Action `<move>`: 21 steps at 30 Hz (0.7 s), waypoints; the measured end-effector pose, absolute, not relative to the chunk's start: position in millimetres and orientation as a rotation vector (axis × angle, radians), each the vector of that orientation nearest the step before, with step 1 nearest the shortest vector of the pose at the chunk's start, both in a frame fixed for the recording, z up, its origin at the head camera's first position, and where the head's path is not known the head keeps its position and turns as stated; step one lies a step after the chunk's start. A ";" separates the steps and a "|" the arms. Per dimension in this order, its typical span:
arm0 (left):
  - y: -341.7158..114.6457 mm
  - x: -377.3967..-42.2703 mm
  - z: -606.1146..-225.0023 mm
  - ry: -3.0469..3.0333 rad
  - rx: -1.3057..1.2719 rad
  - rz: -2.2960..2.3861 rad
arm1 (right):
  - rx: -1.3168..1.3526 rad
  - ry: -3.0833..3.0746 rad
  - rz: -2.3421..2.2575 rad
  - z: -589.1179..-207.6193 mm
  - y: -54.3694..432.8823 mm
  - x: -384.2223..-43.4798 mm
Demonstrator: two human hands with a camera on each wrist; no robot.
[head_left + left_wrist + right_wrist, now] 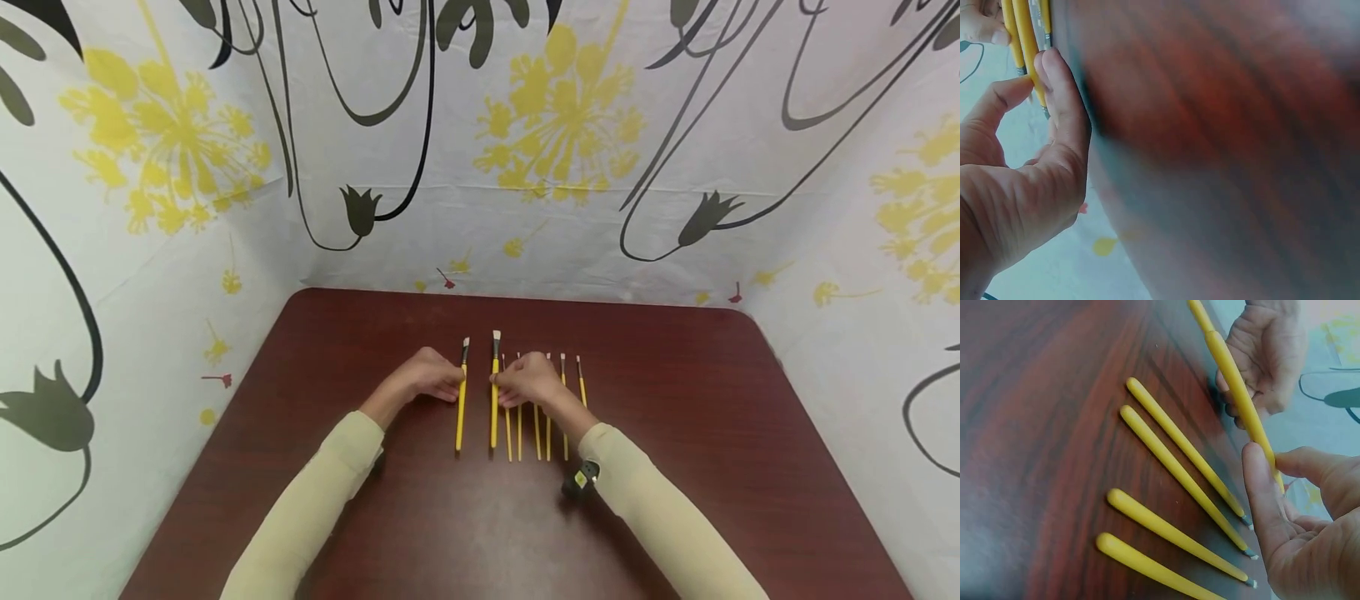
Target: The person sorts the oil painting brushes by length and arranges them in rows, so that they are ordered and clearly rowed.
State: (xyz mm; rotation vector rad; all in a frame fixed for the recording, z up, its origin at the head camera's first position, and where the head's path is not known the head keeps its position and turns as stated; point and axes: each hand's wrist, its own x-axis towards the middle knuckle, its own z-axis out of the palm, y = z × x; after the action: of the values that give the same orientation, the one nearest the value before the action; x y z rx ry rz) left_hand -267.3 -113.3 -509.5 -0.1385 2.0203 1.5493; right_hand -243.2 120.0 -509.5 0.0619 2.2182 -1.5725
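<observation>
My left hand [429, 375] pinches a yellow-handled paintbrush [461, 417] by its upper part, bristles pointing away from me. Just to its right, a thicker flat paintbrush [494, 425] is pinched between thumb and fingers of my right hand [531, 379]. The two brushes stand nearly parallel with a small gap between them. In the left wrist view, thumb and fingertips of the left hand [1029, 194] meet on the yellow handle [1025, 31]. The right wrist view shows the right hand [1316, 512] holding its brush [1235, 381] above the table.
Several thinner yellow paintbrushes [548, 437] lie side by side on the dark reddish-brown table [450, 525], partly under the right hand. White sheeting [420, 158] with flower prints surrounds the table's back and sides. A small dark device [581, 481] sits at the right wrist.
</observation>
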 end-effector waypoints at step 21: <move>-97.5 -310.9 -489.7 2.097 -0.162 1.563 | 0.062 2.265 -1.554 -495.8 111.7 -291.0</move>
State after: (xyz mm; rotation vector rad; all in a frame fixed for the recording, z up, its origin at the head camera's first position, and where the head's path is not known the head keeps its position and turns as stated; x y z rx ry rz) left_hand -310.9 -97.5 -489.7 -0.1618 2.0970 1.5628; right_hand -291.0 111.7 -495.8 0.0622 2.2650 -1.5537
